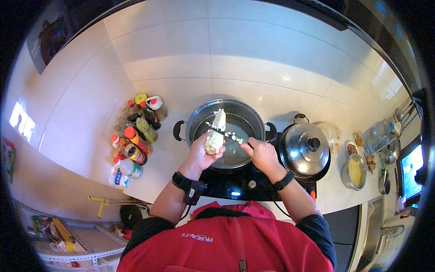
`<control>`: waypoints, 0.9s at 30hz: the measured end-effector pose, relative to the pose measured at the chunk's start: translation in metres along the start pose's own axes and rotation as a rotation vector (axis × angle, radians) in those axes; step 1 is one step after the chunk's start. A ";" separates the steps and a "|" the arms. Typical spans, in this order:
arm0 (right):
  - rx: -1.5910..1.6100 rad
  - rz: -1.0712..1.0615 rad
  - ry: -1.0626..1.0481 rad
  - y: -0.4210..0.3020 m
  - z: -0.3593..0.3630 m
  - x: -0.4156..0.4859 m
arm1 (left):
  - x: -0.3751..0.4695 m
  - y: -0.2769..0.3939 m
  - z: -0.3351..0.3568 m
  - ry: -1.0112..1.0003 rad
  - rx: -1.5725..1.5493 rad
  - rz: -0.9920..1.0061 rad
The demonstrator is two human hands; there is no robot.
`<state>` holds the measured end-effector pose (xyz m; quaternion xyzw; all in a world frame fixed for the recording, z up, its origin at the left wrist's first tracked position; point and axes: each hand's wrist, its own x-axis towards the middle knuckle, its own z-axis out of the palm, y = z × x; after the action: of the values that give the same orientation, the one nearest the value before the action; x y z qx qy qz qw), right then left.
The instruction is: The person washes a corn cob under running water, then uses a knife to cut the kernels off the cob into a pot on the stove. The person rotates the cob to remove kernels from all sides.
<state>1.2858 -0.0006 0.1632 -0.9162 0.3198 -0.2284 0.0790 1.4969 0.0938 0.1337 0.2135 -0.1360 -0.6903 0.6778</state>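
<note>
My left hand grips a pale, bumpy, long piece of food, which looks like a white corn cob, tilted over the pot. In my right hand is a dark-bladed knife, its handle mostly hidden by my fingers. The blade lies across the cob, and small white pieces cling along it. Beneath both hands stands a wide two-handled metal pot holding cloudy liquid. Wristbands show on both wrists; a small dark box is attached at the left one.
Several sauce and oil bottles crowd the counter at left. Beside the pot, a lidded pan sits on the black cooktop. Further right are a metal bowl of yellow food, a plastic container and a lit screen.
</note>
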 end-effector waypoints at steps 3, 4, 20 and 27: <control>0.020 0.013 0.002 -0.007 0.005 0.010 | -0.002 0.003 0.001 -0.043 -0.029 0.016; 0.019 0.010 0.005 -0.011 0.007 0.018 | -0.001 0.001 0.003 -0.033 -0.003 0.025; 0.068 0.039 -0.006 -0.010 0.011 0.028 | -0.002 -0.004 0.001 -0.071 -0.007 -0.045; 0.043 0.092 -0.061 -0.006 0.014 0.025 | -0.011 -0.010 0.008 -0.037 -0.009 -0.019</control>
<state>1.3126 -0.0114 0.1622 -0.9052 0.3539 -0.2032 0.1188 1.4843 0.1042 0.1375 0.1990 -0.1435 -0.7013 0.6693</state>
